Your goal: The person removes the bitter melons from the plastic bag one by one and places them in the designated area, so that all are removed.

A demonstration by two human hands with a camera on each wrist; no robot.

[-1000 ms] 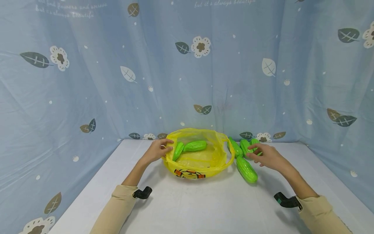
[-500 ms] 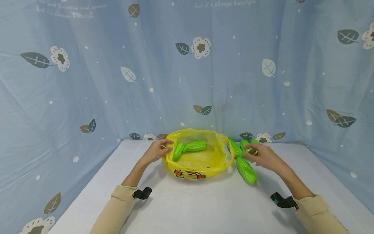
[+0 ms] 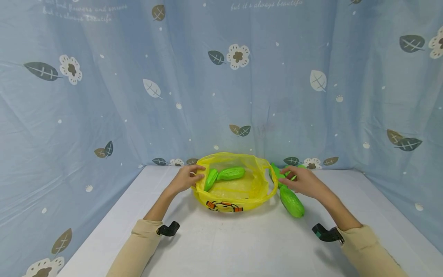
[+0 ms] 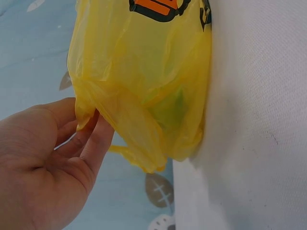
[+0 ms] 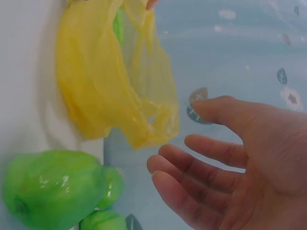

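Observation:
A yellow plastic bag (image 3: 228, 204) stands with its mouth spread wide on the table. Two shiny, ridged green vegetables like bitter melons (image 3: 232, 173) lie inside it. My left hand (image 3: 183, 179) pinches the bag's left rim between thumb and fingers; in the left wrist view the thin plastic (image 4: 120, 110) is bunched at the fingertips. My right hand (image 3: 304, 182) hovers beside the bag's right handle loop (image 3: 274, 179), fingers apart and loosely bent, holding nothing. Below it lies another green vegetable (image 3: 292, 202). Several more (image 5: 53, 187) sit behind, partly hidden by the hand.
A white cloth (image 3: 228, 246) covers the table. Behind and at both sides hangs a blue curtain (image 3: 277, 96) with leaf and flower prints, close to the table's back edge. A black wrist camera (image 3: 327, 233) sits on each forearm.
My right hand has moved left, from over the green vegetables toward the bag's right handle. My left hand and the bag have stayed where they were.

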